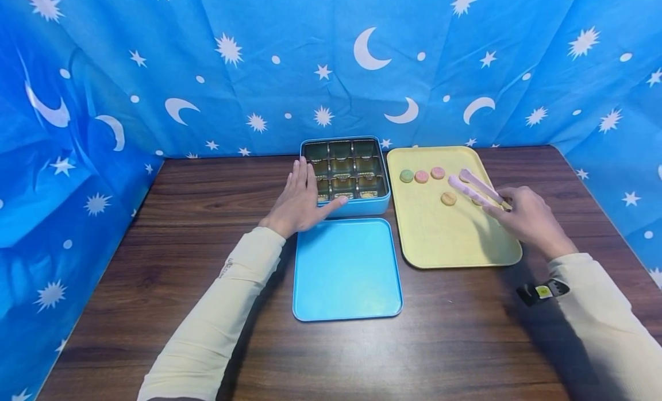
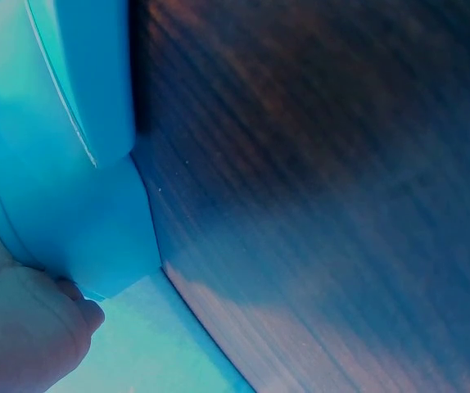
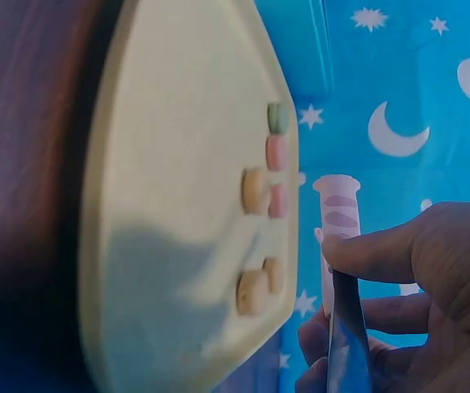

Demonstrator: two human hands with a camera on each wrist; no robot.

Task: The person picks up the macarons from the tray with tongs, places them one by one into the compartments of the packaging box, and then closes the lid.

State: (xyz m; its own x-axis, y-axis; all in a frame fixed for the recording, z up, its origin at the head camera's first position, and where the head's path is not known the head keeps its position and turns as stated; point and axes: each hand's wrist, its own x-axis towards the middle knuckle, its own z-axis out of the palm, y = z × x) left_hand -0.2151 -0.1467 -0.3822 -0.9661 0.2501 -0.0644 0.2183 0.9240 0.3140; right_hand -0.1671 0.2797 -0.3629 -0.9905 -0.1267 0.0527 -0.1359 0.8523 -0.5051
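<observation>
My left hand rests on the left side of a blue square tin, fingers straight along the rim and thumb at its front edge. Inside the tin is a gold divided insert. My right hand grips pink tongs over a yellow tray; the right wrist view shows the tongs' tips apart, nothing between them. On the tray lie a green macaron, two pink macarons and a tan macaron. Two more tan macarons lie near the tongs, partly hidden in the head view.
A flat blue lid lies on the dark wooden table in front of the tin. Behind the tin and tray hangs a blue cloth with white moons and stars. A dark band with a device is on the right wrist.
</observation>
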